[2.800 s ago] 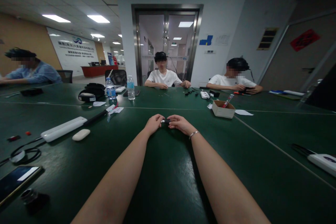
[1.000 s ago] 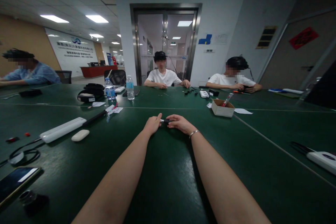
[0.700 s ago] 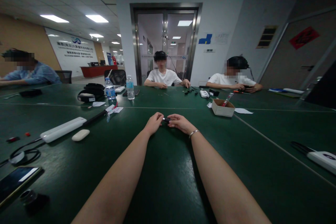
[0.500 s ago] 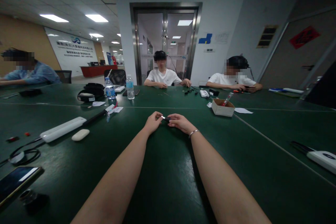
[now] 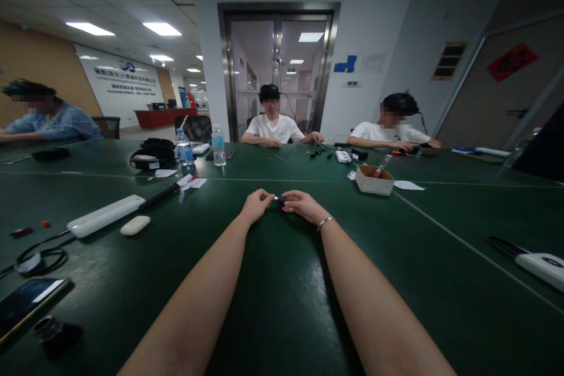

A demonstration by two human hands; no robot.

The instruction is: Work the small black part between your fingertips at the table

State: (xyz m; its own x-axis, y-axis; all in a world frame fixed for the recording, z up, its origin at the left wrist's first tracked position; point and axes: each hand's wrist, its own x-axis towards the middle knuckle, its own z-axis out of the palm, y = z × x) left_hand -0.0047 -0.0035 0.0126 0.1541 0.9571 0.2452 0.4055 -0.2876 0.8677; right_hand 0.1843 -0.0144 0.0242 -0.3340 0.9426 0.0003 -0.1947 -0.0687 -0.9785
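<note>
Over the middle of the green table, both my hands meet at a small black object with a bright, metal-looking end [image 5: 279, 200]. It is too small for its kind to be told. My right hand [image 5: 304, 205], with a bracelet at the wrist, has its fingers closed around the black part. The thumb and fingers of my left hand [image 5: 256, 205] pinch together at the bright end. The fingertips partly hide the object.
The green table [image 5: 282, 305] spreads around my arms. To the left are a white soap-shaped object [image 5: 135, 225], a long white device [image 5: 106, 216] and a phone [image 5: 33, 302]. Bottles [image 5: 218, 147] stand farther back; a small box [image 5: 374, 181] sits to the right. Several people sit around the table.
My left hand has shifted very slightly, and a little less of the bright end shows by its fingertips. My right hand keeps its hold in the same place.
</note>
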